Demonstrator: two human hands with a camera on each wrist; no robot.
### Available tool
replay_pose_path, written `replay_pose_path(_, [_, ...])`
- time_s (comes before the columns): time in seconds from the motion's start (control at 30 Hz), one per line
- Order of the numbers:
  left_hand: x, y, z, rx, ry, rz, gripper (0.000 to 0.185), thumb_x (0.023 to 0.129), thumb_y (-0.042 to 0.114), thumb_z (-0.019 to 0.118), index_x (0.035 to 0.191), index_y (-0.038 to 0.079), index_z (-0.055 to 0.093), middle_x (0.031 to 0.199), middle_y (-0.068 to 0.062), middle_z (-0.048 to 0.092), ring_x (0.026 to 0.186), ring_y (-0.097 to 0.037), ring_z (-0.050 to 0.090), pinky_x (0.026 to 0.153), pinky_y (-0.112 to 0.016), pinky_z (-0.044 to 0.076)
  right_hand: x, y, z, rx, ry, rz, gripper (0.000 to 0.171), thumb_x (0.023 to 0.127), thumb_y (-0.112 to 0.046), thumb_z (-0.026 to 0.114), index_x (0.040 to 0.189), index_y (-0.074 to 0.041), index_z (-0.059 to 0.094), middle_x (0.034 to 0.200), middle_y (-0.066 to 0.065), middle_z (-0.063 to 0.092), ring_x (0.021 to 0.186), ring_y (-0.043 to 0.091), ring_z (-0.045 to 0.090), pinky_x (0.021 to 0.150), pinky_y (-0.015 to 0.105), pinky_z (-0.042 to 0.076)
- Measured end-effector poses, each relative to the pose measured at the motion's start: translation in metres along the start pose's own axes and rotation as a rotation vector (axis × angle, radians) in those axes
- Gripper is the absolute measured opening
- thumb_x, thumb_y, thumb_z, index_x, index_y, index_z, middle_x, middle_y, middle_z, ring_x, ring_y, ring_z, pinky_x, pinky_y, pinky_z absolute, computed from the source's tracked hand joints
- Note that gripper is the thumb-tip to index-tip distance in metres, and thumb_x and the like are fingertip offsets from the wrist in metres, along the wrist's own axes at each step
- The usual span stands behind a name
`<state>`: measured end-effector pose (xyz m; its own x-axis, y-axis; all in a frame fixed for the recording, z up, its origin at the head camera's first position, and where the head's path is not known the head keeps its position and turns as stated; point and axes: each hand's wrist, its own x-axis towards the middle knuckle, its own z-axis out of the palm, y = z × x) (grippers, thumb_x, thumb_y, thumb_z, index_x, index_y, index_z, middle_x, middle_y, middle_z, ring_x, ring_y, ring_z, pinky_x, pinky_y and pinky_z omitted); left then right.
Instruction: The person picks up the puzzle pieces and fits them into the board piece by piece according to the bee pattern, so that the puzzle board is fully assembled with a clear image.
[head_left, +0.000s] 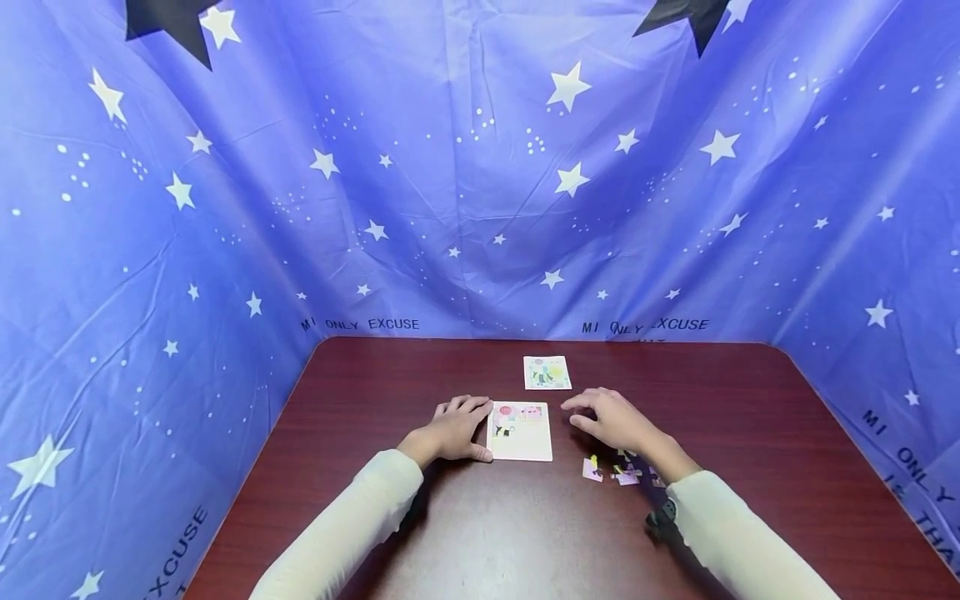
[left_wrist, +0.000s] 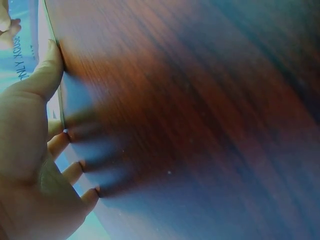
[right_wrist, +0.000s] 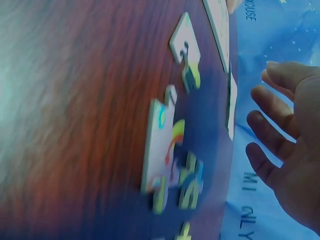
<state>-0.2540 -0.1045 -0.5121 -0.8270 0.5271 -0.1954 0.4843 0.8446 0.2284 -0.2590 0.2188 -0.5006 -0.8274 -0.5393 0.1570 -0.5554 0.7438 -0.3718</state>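
From my station I watch two bare hands over a dark red surface (head_left: pixel 480 533). The left grip (head_left: pixel 453 429) lies at the nine o'clock side of a puzzle board (head_left: pixel 528 443), spread wide: the thumb touches the board's edge near its seven o'clock corner and the index finger reaches its ten o'clock corner. On my left wrist view the other fingertips (left_wrist: pixel 75 171) meet the surface, fanned apart.

The right grip (head_left: pixel 615 421) hangs at the board's three o'clock, apart from it, empty, its fingers loosely bent and the thumb clear of them.

The board sits near the middle of the surface, with picture pieces along its twelve o'clock edge and a bee at its nine o'clock side; the rest is pale and bare. A picture card (head_left: pixel 547 373) lies flat at one o'clock from the board, well clear of both hands. At the board's four o'clock I see a single piece (head_left: pixel 592 470) and, just beside it, a cluster of loose pieces (head_left: pixel 626 477), partly hidden by the right forearm.
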Motion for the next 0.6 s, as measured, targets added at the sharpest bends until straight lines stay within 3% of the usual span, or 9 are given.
replay_pose_path(0.3, [-0.001,-0.002,0.003,-0.002,0.007,-0.004,0.101,0.082,0.062,0.074,0.160,0.013,0.034,0.165,-0.005,0.034,0.151,-0.037,0.031,0.114,-0.061,0.033,-0.020,0.015,-0.005,-0.024,0.027,0.036,0.024,0.094,-0.018,0.071,0.117,-0.014,0.076,0.106,0.001,0.075,0.097,0.020,0.067,0.088,0.046,0.054])
replay_pose_path(0.6, [-0.001,-0.002,0.004,-0.006,0.016,0.001,0.100,0.083,0.062,0.074,0.160,0.012,0.034,0.165,-0.005,0.035,0.151,-0.037,0.030,0.114,-0.061,0.031,-0.040,0.030,-0.018,-0.030,0.042,0.053,0.021,0.089,-0.014,0.076,0.110,-0.014,0.078,0.084,-0.014,0.064,0.078,0.004,0.053,0.074,0.032,0.048])
